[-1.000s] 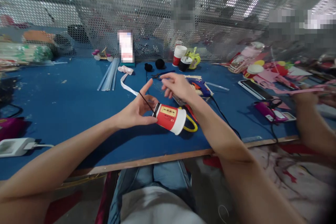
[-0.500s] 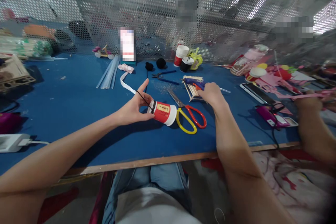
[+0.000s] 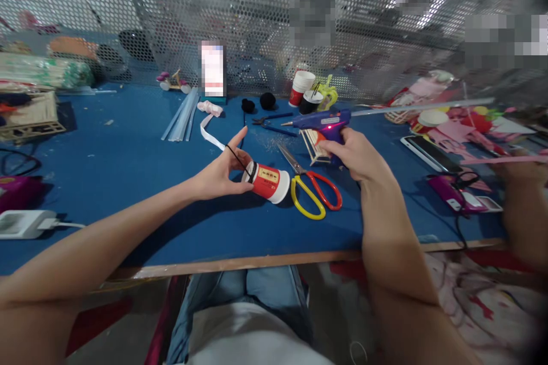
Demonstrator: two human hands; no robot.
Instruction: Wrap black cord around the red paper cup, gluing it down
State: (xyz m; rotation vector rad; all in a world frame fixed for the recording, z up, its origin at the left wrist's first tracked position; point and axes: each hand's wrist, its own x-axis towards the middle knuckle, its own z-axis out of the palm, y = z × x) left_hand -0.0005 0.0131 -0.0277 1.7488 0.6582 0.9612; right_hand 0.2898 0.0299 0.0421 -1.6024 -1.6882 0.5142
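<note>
My left hand grips the base end of a red and white paper cup lying on its side. Black cord is wound round that end and stretches up to the hand's fingers. My right hand is closed round the handle of a blue hot glue gun, its nozzle pointing left and a red light lit. A long clear glue stick sticks out of its back. Beneath the gun is a small wooden stick rack. Scissors with one yellow and one red handle lie between the hands.
Loose glue sticks, white ribbon, black yarn balls, pliers and stacked cups lie farther back. A perforated metal screen stands behind. On the right are a phone, a purple device and another person's arm.
My right hand has lifted the glue gun off the wooden rack, and its whole body and glue stick now show. My left hand keeps its hold on the cup. The view has shifted slightly.
</note>
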